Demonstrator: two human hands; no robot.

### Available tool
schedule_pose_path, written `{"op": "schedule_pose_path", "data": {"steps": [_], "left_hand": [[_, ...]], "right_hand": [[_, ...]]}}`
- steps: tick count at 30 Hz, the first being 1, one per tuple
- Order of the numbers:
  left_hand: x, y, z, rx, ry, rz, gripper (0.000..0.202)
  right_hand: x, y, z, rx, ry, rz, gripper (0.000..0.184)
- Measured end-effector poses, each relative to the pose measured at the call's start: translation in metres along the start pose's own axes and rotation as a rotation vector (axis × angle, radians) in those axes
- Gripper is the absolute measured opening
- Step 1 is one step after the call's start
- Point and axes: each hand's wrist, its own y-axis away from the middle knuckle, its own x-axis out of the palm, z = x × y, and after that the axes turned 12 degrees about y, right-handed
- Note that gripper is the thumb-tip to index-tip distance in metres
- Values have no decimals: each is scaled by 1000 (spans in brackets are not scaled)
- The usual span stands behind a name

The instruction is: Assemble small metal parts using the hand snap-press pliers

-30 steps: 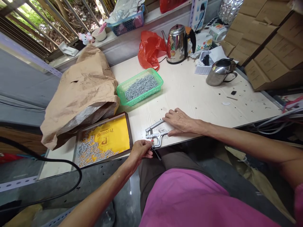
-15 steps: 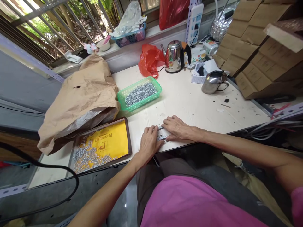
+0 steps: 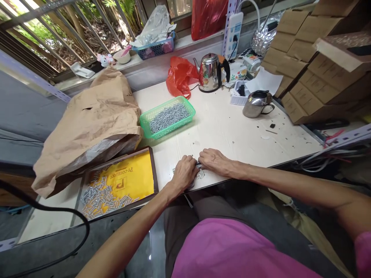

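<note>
Left hand has come up from the table's near edge onto the metal hand press — fingers curled down over its handle, likely squeezing. Right hand lies flat, fingers out, pinning its right end. Press sits at the near edge, mostly hidden — green basket of metal pins beyond, far-left.

**Legible print: 1 item only.**

(a) Yellow sheet lining the brown tray, at 7 o'clock in the view. It carries the black word "Pr-comfort" (approx. reading), printed upside down to the wearer, w/ a boxed capital "P" logo just beside it, at the word's 6 o'clock.

(b) Cardboard boxes, 2 o'clock: dark printed lines on the sides, too small to read.

(c) Steel kettle, 12 o'clock: coloured decal on the body, no letters made out.

(d) Metal tool, table edge near 6 o'clock: no mark legible.
</note>
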Motion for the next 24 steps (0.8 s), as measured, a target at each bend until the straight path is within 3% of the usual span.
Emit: {"op": "schedule_pose_path", "data": {"steps": [6,10,13,17,24], "left_hand": [[4,-1,1,-18,-33,-38,11],[20,17,-6,9,3,-199,32],[39,31,-17,71,61,-274,36],[57,39,-31,112,146,-271,34],[59,42,-39,109,215,-280,32]], "right_hand": [[7,0,-5,54,-12,-63,15],[1,3,-23,-20,-73,-83,42],[1,-1,-33,-18,-116,-74,30],[7,-16,-33,65,-77,-102,14],[-5,-41,-39,123,1,-82,11]]}}
